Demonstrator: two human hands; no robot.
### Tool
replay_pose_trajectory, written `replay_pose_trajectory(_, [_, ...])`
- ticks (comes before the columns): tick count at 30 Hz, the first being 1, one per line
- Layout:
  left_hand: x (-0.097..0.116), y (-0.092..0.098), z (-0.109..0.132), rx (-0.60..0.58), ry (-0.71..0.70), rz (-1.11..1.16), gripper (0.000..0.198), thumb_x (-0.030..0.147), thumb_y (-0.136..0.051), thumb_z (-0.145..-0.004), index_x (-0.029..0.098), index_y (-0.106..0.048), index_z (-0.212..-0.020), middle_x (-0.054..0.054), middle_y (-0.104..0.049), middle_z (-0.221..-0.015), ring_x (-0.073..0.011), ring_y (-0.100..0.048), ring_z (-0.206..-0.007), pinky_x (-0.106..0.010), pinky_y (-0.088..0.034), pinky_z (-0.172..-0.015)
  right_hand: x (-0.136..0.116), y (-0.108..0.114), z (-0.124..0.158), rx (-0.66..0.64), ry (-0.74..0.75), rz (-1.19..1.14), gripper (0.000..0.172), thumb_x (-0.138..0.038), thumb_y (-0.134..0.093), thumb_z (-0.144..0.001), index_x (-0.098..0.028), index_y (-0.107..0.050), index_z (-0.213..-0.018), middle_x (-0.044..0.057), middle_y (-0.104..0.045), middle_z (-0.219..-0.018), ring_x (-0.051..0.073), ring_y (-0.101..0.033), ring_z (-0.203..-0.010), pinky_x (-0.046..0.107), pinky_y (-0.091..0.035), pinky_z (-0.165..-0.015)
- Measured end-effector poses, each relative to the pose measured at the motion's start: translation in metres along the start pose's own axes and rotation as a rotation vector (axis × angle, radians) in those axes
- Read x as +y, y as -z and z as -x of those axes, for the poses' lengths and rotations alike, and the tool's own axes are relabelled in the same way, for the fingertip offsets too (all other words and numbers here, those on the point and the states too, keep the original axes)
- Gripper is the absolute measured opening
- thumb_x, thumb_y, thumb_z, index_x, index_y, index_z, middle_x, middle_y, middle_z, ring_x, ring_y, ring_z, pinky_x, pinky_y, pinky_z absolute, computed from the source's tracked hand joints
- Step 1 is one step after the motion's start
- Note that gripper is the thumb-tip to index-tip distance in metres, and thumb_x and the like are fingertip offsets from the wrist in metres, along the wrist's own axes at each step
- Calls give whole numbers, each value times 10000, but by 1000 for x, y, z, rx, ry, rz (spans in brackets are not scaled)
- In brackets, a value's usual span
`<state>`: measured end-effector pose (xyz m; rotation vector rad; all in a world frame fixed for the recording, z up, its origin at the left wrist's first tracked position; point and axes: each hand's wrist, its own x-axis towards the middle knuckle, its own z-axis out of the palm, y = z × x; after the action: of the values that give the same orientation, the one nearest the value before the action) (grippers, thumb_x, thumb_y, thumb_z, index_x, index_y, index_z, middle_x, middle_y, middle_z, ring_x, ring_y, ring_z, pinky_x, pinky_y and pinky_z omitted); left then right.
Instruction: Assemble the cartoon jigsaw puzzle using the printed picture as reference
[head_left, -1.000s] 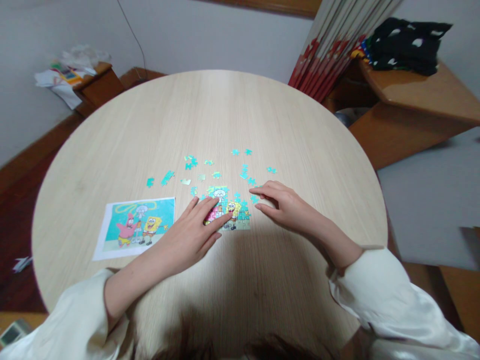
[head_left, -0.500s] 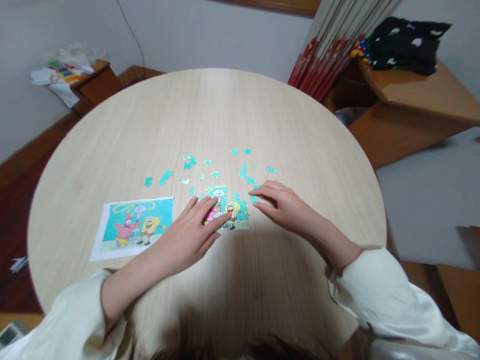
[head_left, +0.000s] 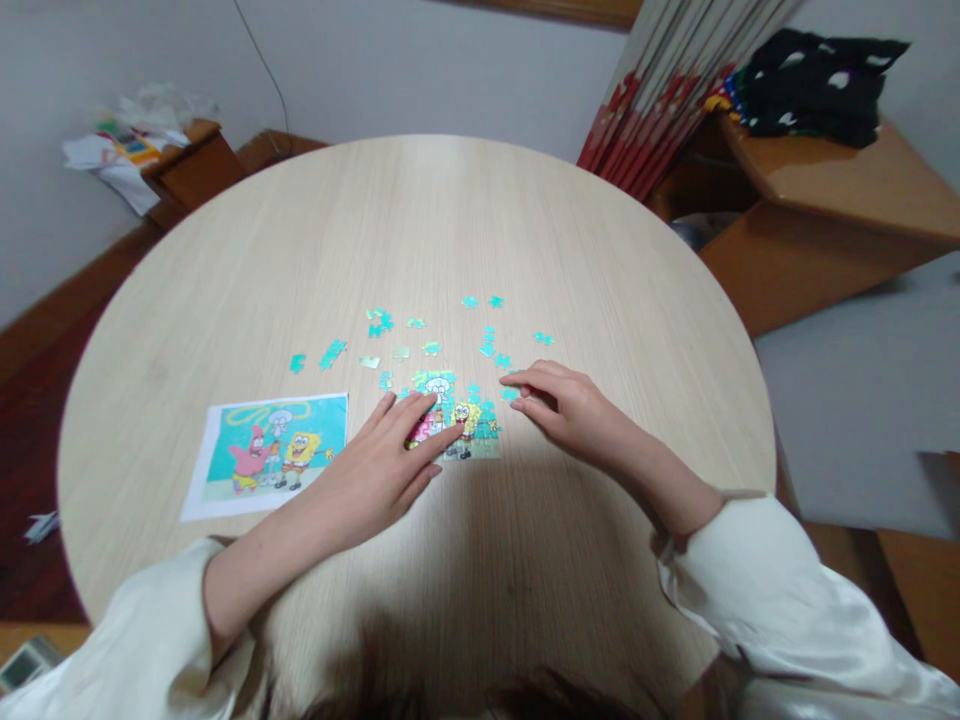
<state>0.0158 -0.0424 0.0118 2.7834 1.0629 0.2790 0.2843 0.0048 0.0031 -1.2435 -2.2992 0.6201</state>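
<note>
A partly joined jigsaw puzzle (head_left: 466, 425) with cartoon figures lies on the table in front of me. My left hand (head_left: 397, 455) rests over its left part with the fingers spread, covering some of the picture. Just right of the puzzle, my right hand (head_left: 559, 400) has thumb and forefinger around a small teal puzzle piece (head_left: 509, 394), low over the tabletop. Whether that piece still touches the table I cannot tell. Loose teal pieces (head_left: 487, 342) lie scattered beyond both hands. A printed picture sheet (head_left: 262, 450) with the same cartoon figures is beside my left forearm.
The round wooden table (head_left: 450, 220) fills most of the view. Behind it on the right stand a patterned curtain (head_left: 637, 120) and a wooden cabinet (head_left: 840, 220) with dark cloth (head_left: 817, 90) on top. Papers and bags sit on a small cabinet (head_left: 187, 165) at the far left.
Almost nothing differs. My right fingertips and the teal piece between them have shifted very slightly; my left hand stays on the puzzle.
</note>
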Motion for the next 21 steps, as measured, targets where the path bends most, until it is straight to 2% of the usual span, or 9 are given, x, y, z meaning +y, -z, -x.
replay_pose_trajectory(4, [0,0,0,-4,1,-17,405,205,-409,-970,183,-487,-1366,-211,-432,-1386,-349,-421,-1308,-611,-380,-1047,0,0,0,24,-33,3,171,-226,-635,-847,-171,-689,-999,85,-669,-887,200,-608,-833,356,-480,-762])
replay_pose_trajectory(10, [0,0,0,7,-3,-7,401,188,-422,-960,173,-505,-1352,-216,-430,-1380,-352,-424,-1304,-612,-380,-1047,-1,-2,0,52,-60,-11,109,-202,-624,-841,-184,-691,-925,82,-677,-891,206,-621,-856,366,-485,-783])
replay_pose_trajectory(21, [0,0,0,0,4,-7,407,194,-426,-958,190,-491,-1360,-193,-432,-1385,-337,-416,-1312,-603,-379,-1055,-3,-1,-1,66,-126,-27,125,-212,-661,-816,-191,-680,-937,84,-677,-938,217,-628,-905,379,-485,-818])
